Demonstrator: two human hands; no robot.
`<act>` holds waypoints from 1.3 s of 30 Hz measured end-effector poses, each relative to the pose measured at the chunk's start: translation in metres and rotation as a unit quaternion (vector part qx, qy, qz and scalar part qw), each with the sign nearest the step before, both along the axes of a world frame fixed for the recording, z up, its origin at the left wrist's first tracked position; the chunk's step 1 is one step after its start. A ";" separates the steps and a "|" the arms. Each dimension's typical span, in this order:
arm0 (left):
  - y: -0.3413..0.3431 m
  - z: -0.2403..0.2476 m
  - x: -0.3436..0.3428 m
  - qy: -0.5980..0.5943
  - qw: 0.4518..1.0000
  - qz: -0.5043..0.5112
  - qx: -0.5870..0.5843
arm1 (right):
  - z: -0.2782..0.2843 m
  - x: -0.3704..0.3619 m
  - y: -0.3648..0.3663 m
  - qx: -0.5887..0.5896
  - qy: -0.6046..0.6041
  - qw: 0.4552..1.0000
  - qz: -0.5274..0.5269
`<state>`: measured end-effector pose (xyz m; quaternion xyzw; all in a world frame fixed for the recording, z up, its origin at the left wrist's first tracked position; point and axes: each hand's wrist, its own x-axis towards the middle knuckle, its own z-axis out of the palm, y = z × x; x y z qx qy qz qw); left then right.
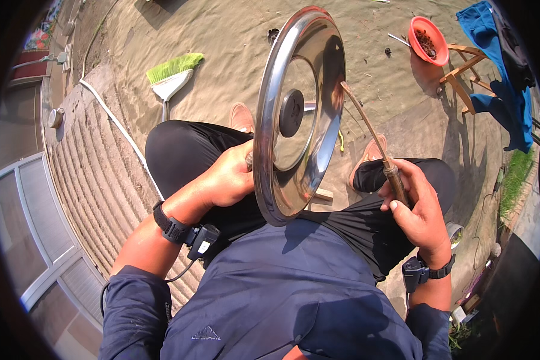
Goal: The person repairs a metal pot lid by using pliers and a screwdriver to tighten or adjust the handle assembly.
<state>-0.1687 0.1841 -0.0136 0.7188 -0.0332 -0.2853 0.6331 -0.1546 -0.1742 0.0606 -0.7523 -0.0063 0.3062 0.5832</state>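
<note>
Sandy ground (pixel 234 42) spreads under me, with a blue cloth (pixel 492 60) draped over a wooden stool (pixel 462 75) at its far right edge. Over my lap I hold a steel-rimmed glass pot lid (pixel 297 114) upright on edge, my left hand (pixel 228 177) clamped on its near rim. A green broom (pixel 173 75) lies far left, an orange bowl (pixel 429 39) far right. My right hand (pixel 417 210) is wrapped around a thin rusty rod (pixel 372 138), whose tip touches the lid's rim.

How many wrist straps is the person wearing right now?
2. One black wrist strap sits on the left arm, with a small box and cable; one black wrist strap sits on the right arm. None seem hidden.
</note>
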 end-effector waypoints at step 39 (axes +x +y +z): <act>0.016 0.009 -0.009 0.021 0.989 -0.095 0.113 | 0.011 0.007 -0.004 -0.148 -0.249 0.942 0.172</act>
